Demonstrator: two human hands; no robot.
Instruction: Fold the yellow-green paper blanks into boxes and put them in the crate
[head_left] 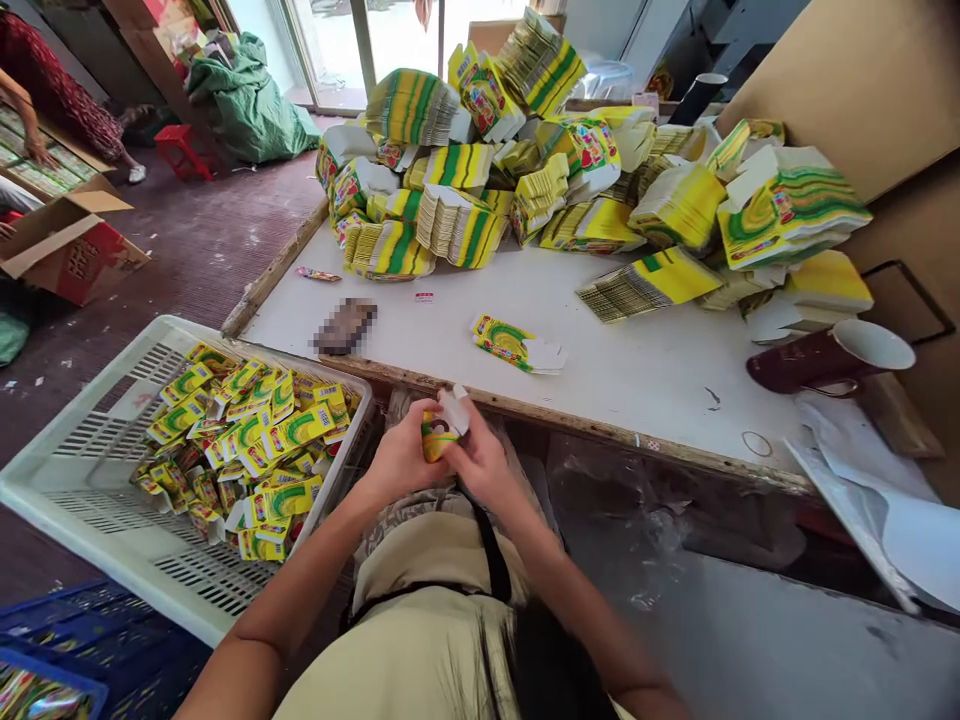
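Note:
Between both hands, just in front of the table's near edge, is a small yellow-green cardboard box (438, 440) with a white flap standing up at its top. My left hand (401, 450) is closed around the box's left side. On the other side my right hand (478, 452) grips it, its fingers by the white flap. Parts of the box are hidden by the fingers. Another box (510, 342) of the same print lies flat on the white tabletop (420, 335) beyond the hands.
Stacks of flat yellow-green cartons (457, 225) are heaped along the table's back. At left, a white plastic crate (82, 530) holds many small boxes (262, 430). A dark mug (817, 360) lies tipped at right. Another person's hand (37, 148) rests by cartons at far left.

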